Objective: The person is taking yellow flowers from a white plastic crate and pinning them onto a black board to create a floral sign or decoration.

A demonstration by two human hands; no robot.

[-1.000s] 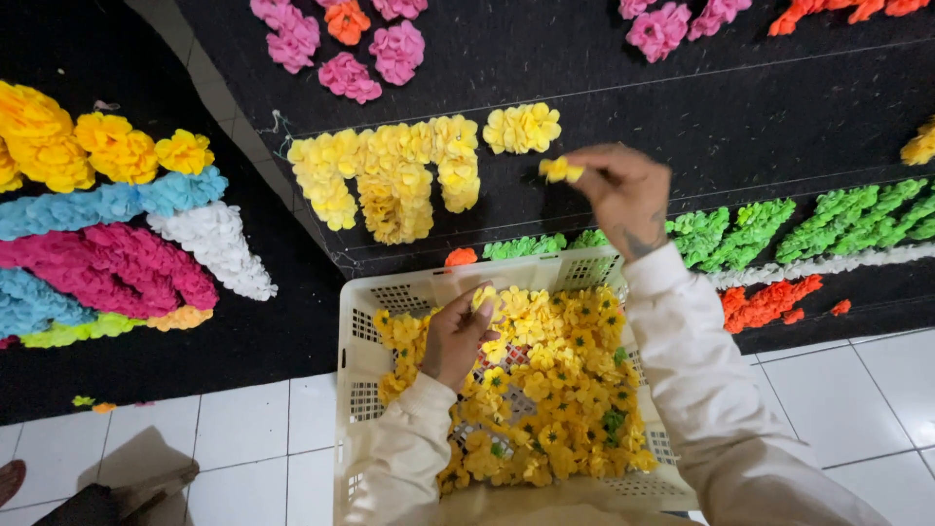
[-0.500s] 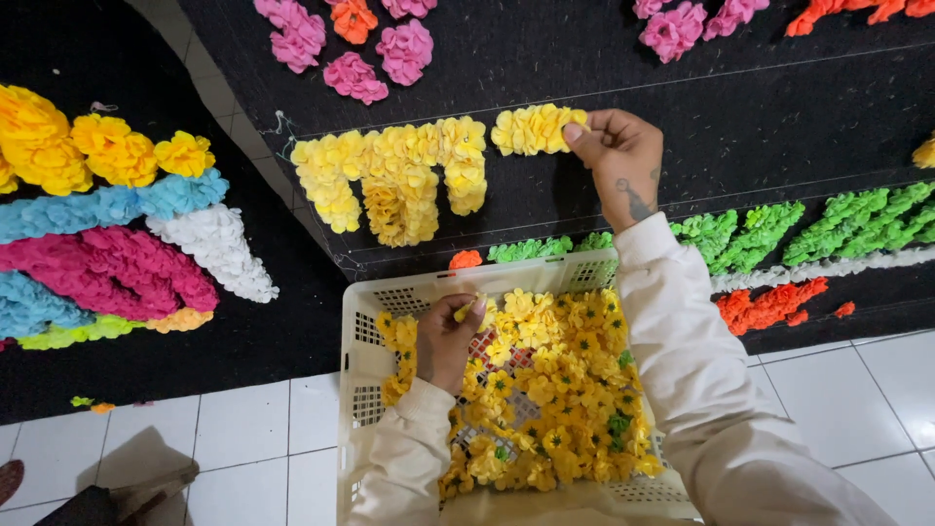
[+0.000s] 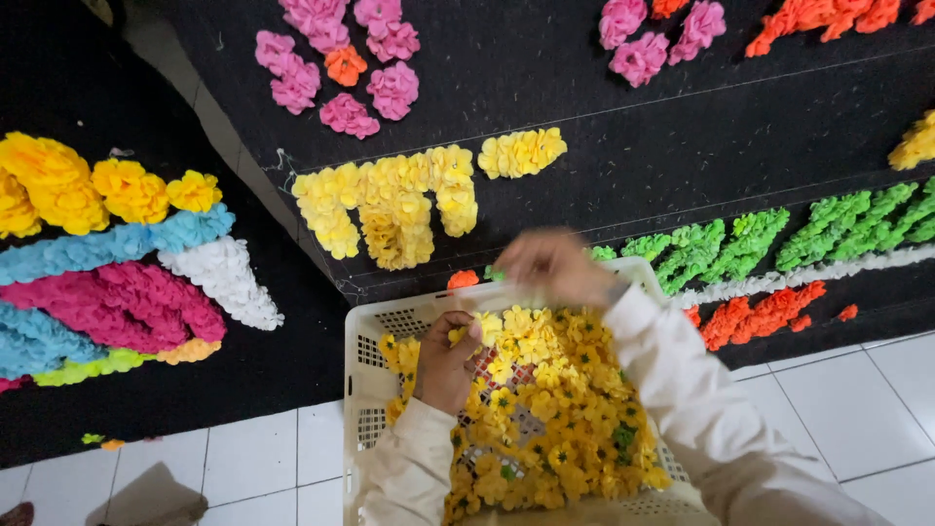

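Head view: my left hand (image 3: 448, 358) pinches a yellow flower (image 3: 459, 334) in the half-full basket (image 3: 370, 382); my blurred right hand (image 3: 551, 267), grip untellable, hovers below the partly filled yellow patch (image 3: 394, 200).

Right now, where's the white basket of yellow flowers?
In the head view the white basket sits low and centre on the white tiled floor, against the black board's lower edge, with the left hand resting among its yellow flowers.

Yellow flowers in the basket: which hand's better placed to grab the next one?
Probably left. The left hand rests in the white basket, fingers on the yellow flowers. The right hand is motion-blurred above the basket's far rim.
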